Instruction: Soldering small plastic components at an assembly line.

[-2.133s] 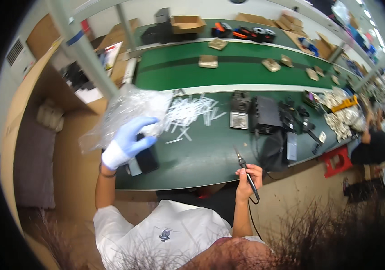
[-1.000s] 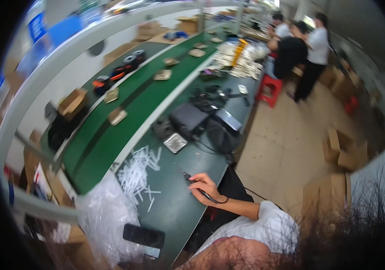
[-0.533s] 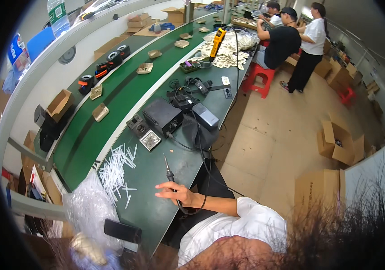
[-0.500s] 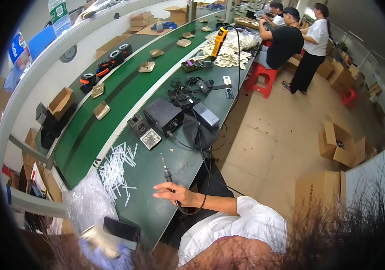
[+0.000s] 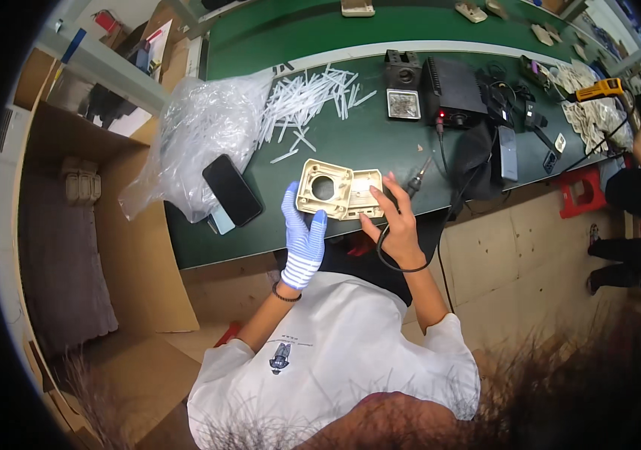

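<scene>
Blue-gloved, pinching the two-section cream housing (image 5: 342, 193) between the left hand's (image 5: 305, 246) thumb and fingers, over the workbench's (image 5: 386, 142) near edge; steadying it with the right hand's (image 5: 401, 229) spread fingers — angling the soldering iron (image 5: 415, 183) outward, likely to spare the plastic.

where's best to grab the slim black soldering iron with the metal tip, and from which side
Probably by the handle of the slim black soldering iron, coming from the near side: its narrow, pointed metal tip sticks out the far way.
</scene>
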A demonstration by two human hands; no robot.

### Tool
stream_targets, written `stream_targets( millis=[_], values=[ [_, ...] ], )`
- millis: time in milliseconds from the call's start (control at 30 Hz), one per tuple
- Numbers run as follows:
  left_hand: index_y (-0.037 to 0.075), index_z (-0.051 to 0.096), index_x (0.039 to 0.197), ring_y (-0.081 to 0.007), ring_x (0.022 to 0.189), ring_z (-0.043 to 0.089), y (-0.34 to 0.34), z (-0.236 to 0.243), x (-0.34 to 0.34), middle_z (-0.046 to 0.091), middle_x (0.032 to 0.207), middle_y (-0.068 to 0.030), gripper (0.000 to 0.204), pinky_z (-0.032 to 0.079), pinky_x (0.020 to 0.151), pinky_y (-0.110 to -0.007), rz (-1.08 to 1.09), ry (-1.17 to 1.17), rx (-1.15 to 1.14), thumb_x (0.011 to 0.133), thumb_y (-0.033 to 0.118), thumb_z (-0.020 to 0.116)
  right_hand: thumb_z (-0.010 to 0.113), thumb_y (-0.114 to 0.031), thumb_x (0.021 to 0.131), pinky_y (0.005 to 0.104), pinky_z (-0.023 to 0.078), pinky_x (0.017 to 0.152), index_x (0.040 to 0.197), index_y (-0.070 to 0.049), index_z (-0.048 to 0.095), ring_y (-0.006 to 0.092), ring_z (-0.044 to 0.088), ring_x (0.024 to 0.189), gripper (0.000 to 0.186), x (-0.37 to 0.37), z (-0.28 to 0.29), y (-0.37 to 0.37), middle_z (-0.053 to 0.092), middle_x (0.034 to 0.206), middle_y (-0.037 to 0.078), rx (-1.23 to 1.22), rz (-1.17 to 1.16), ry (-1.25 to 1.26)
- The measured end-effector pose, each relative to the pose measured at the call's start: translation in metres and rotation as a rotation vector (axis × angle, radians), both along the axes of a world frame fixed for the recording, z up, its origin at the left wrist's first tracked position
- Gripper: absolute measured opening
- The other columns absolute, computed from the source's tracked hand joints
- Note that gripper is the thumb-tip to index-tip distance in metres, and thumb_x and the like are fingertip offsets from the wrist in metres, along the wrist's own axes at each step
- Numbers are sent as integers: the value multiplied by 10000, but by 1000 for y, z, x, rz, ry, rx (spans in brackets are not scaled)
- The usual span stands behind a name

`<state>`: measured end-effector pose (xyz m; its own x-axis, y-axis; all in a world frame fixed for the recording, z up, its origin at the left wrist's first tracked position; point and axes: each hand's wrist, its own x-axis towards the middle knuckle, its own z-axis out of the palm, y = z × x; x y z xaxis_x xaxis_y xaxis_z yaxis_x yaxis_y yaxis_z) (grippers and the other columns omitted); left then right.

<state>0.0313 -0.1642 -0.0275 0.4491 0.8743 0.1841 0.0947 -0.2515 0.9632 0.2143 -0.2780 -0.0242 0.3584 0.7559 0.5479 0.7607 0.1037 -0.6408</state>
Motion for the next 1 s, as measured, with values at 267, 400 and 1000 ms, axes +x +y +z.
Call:
stream_targets(
  millis=[267,400,1000],
  values=[
    [-17,417,1572,-441,1484,408,15,15,-40,371,1631,-272,744,341,1247,-496,75,296,331,933,163,753,927,-167,796,519,518,1097,1165,-67,790,472,515,1447,407,-7,-3,0,564,1464,193,-127,-40,-54],
    [60,577,1470,-414,1482,426,48,30,-39,398,1608,-236,578,373,1231,-470,-24,345,377,923,119,755,934,-179,789,527,503,1108,1117,-59,799,479,500,1456,374,6,0,-4,554,1489,194,-142,-76,-35],
    [58,631,1096,-147,793,666,99,70,-35,672,938,-56,241,566,729,-314,-622,-102,-561,1055,283,703,918,-99,816,358,589,828,1173,-14,790,258,693,971,389,-36,60,22,611,1174,111,90,-13,37]
  ],
)
